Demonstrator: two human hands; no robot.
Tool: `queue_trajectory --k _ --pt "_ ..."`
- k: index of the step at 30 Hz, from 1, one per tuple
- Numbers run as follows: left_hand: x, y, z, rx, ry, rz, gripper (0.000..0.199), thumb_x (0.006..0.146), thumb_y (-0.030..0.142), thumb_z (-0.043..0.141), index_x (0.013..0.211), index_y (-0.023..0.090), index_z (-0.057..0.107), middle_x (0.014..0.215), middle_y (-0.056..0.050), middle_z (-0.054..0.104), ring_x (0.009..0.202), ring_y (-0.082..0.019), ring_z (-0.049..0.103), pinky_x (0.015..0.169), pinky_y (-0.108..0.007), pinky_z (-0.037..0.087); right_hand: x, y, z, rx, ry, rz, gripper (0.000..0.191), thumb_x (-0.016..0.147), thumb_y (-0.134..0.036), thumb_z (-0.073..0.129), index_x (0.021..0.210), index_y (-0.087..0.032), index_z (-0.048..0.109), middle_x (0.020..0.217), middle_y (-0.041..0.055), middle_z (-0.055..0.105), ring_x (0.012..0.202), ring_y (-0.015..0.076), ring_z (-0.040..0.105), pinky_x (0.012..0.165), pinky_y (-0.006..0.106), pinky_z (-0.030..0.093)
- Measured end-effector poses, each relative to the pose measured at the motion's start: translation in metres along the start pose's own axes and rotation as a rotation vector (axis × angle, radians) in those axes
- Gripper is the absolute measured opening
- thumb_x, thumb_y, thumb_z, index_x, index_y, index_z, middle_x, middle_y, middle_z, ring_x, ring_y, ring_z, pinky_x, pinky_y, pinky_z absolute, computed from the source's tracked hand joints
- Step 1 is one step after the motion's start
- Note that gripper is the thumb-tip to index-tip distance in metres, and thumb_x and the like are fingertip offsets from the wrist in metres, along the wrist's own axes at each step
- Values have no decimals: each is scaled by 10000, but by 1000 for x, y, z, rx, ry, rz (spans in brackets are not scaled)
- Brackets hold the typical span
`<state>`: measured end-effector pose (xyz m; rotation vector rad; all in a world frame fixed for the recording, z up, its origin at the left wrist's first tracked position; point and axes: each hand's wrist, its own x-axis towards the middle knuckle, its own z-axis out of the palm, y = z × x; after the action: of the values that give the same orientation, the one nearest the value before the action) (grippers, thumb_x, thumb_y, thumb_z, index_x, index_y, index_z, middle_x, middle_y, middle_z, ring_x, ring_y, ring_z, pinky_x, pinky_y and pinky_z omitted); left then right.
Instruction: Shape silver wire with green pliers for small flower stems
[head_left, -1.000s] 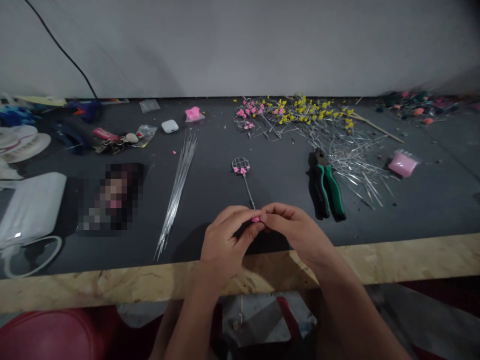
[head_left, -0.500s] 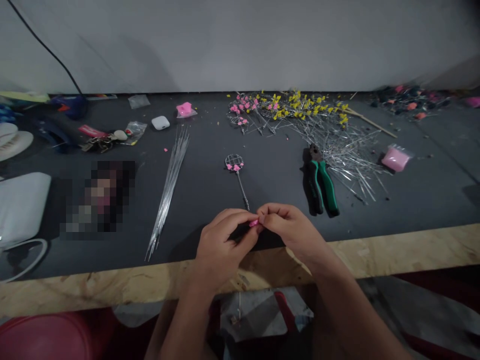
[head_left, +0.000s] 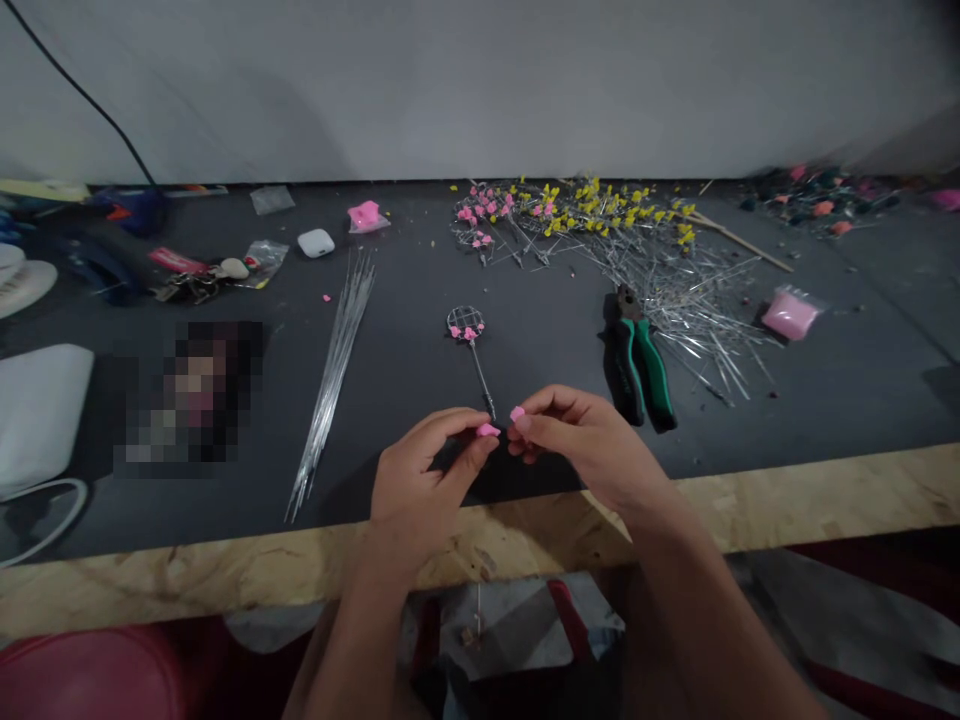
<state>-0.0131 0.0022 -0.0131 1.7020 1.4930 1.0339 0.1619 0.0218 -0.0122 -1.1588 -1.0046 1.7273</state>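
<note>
Apart since the earlier frame, where they met, the two hands now each grip some pink material at lower centre of the frame: the left hand (head_left: 427, 468) pinches a clay-like lump (head_left: 488, 430) between thumb and forefinger, the right hand (head_left: 589, 435) pinches a pink piece (head_left: 517, 413). Both look light, soft and easily dented, so grip gently by the edges. Mid-frame on the dark surface (head_left: 416, 285) lies a miniature wire racket (head_left: 482, 372), probably light and bendable, best taken by its shaft

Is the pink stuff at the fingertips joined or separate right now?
Separate: the left hand pinches one pink piece, the right hand another piece, with a gap between.
</note>
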Motion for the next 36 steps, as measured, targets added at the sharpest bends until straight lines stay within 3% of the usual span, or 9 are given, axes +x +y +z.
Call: queue_trajectory --k 18,23,26,33,36 --pt "-1 -5 1 82 -43 185 111 828 181 625 917 236 663 909 16 695 852 -111 641 798 -228 505 0 2 4 -98 -140 63 154 771 -353 685 766 -201 662 718 -26 592 654 96 504 641 246 397" --pt "-1 -3 1 50 -93 185 84 833 204 622 900 240 658 911 20 696 855 -108 643 789 -219 497 1 3 4 -122 -127 46 120 791 -273 645 703 -191 629 669 -46 557 632 83 483 659 240 372" --pt "3 -4 -2 26 -102 119 47 833 248 625 858 248 664 892 24 697 829 -109 643 763 -215 497 1 3 4 -79 -141 16 109 793 -226 629 691 -187 619 656 -42 578 641 85 506 674 238 384" --pt "19 -25 -26 111 159 -171 238 806 414 622 950 233 679 861 -12 704 772 -154 644 730 -262 507 0 2 3 29 -44 5 125 801 -292 657 736 -188 633 670 -10 643 636 105 580 633 247 458" --pt "28 -35 -36 248 93 -207 218 800 391 616 923 228 691 825 -21 693 731 -167 629 700 -283 497 1 1 3 -12 14 14 134 776 -303 685 734 -184 642 671 -9 639 629 104 595 589 233 455"
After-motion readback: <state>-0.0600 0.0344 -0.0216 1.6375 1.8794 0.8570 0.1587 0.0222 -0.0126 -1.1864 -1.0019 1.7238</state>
